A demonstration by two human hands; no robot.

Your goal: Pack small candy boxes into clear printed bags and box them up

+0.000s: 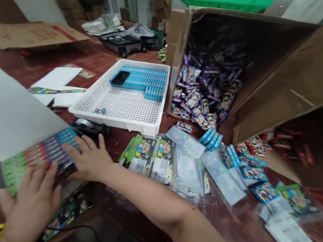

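Observation:
At the lower left is a display carton with a raised white flap (4, 113). It is packed with rows of small boxes (42, 147) in green, red, purple and blue. My left hand (32, 203) lies over the near side of these rows, fingers spread. From the right, my right hand (91, 161) reaches across with its fingers stretched over the blue and purple rows. Neither hand visibly grips anything, though the thumb side of the right hand is partly hidden. Just behind the carton sits a black tape dispenser (90, 127).
A white perforated tray (116, 120) holds rows of blue boxes and a black phone (121, 77). A large cardboard box (281, 70) contains purple packets (195, 97). Plastic-bagged cards (163, 161), loose blue boxes (212, 138) and red packets (256, 145) lie to the right.

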